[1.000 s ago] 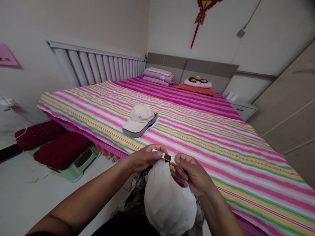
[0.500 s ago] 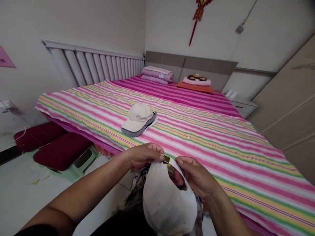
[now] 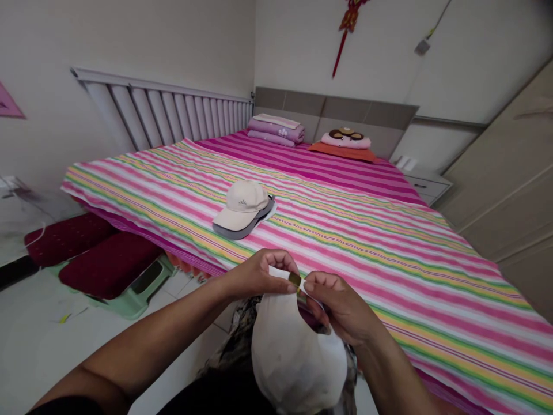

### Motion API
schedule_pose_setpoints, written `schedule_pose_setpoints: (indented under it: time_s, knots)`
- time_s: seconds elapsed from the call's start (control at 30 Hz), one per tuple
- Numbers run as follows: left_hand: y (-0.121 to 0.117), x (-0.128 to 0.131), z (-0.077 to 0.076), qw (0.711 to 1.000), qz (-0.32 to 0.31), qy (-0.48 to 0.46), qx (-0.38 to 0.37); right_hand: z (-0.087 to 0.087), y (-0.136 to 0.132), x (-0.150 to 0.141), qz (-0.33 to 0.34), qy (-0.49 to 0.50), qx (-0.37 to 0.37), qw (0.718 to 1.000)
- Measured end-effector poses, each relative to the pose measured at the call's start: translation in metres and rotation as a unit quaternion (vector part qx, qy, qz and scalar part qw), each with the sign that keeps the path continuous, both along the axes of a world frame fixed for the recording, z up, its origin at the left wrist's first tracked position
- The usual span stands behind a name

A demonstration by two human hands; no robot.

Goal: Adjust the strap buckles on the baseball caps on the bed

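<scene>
A white cloth cap (image 3: 294, 363) sits upside-down-facing toward me at the bottom of the view, above my lap, with its back strap raised. My left hand (image 3: 259, 275) and my right hand (image 3: 337, 305) pinch that strap from either side. Between my fingertips is a small brass-coloured strap buckle (image 3: 295, 280), partly hidden by my fingers. On the striped bedsheet (image 3: 345, 242) ahead lies a beige Adidas-style cap (image 3: 242, 202), resting on a grey cap (image 3: 233, 231). Neither hand touches those two.
The bed's near left edge runs just beyond my left forearm, with dark red padded stools (image 3: 110, 264) on green bases on the tiled floor. Folded purple bedding (image 3: 276, 129), an orange-and-pink pillow (image 3: 343, 144), a radiator (image 3: 164, 115) and a wardrobe (image 3: 505, 196) surround the bed.
My hands have drawn closer together, and the loop of the white cap's strap has narrowed around the buckle. The view has shifted slightly.
</scene>
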State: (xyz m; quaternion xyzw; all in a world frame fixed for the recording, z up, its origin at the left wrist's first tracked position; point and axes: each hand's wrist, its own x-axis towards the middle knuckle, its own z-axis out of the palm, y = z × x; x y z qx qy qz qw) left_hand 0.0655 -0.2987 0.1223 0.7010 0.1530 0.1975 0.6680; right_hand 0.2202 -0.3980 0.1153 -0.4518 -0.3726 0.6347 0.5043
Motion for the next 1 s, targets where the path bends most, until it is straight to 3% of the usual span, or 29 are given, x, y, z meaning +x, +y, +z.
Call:
schedule_pose_setpoints:
  time_s: [0.43,0.57,0.73,1.0]
  knots:
    - [0.003,-0.003,-0.011,0.979,0.036,-0.043,-0.195,-0.010,-0.005,0.030,0.126,-0.022,-0.024,0.992]
    - [0.004,-0.003,-0.013,0.976,0.030,-0.043,-0.211,-0.021,-0.010,0.035,0.086,0.037,-0.054,0.994]
    - [0.005,-0.002,-0.013,0.975,0.030,-0.022,-0.220,-0.027,-0.011,0.032,0.069,0.117,-0.014,0.991]
    - [0.004,-0.002,-0.011,0.971,0.025,-0.012,-0.236,-0.027,-0.015,0.032,0.150,0.113,0.032,0.982]
